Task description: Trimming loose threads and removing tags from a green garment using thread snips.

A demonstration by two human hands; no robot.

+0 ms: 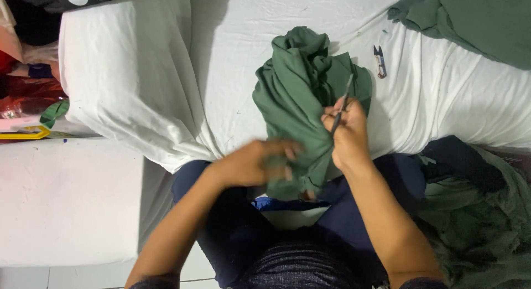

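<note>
Pinching thin metal tool (343,103) over soft green cloth (298,95).

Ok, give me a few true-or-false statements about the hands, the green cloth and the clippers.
1. The right hand holds a thin dark tool. True.
2. The left hand lies flat on the white sheet. False: it touches the green cloth.
3. The small thread clippers lie on the sheet, apart from both hands. True.
4. The green cloth is folded flat. False: it is bunched up.
</note>
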